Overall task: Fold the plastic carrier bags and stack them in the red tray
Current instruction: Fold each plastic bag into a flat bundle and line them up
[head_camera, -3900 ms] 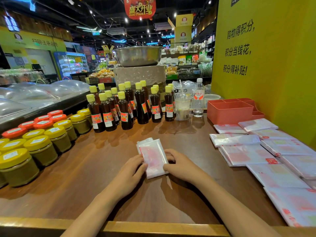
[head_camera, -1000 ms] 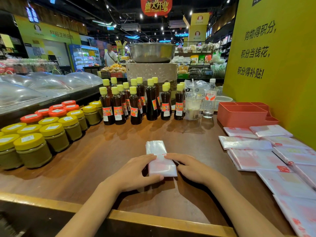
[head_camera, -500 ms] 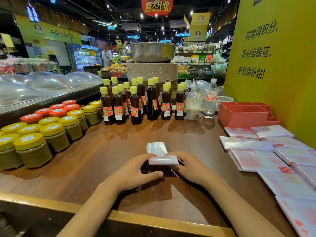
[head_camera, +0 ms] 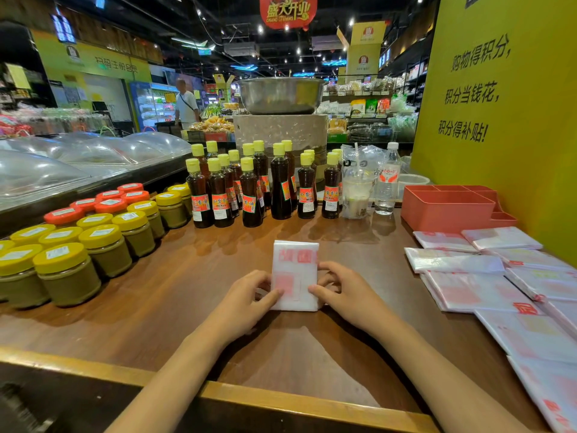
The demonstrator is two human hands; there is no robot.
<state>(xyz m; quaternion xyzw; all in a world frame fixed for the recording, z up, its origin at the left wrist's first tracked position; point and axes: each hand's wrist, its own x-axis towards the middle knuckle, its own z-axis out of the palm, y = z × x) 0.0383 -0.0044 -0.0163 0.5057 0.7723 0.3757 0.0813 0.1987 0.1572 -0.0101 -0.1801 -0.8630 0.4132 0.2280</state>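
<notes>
From the head view, a folded plastic bag (head_camera: 295, 275), white with faint red print, lies flat as a small upright rectangle on the brown wooden bench (head_camera: 175, 307), near its middle. The left hand (head_camera: 246, 300) rests at the bag's left edge, its thumb lying on the lower left corner and the fingers bent against the side. The right hand (head_camera: 342, 292) mirrors it at the right edge, thumb on the lower right part of the bag and fingers curled beside it, so both hands pinch the packet between them. To the right, unfolded and partly folded bags (head_camera: 477, 289) lie in overlapping rows, running from the near corner up towards the red tray (head_camera: 446, 209), which stands against the yellow wall panel (head_camera: 505, 120). Behind the folded bag stand dark sauce bottles (head_camera: 249, 189) with yellow caps, and at left sit jars (head_camera: 67, 273) with yellow and red lids.
</notes>
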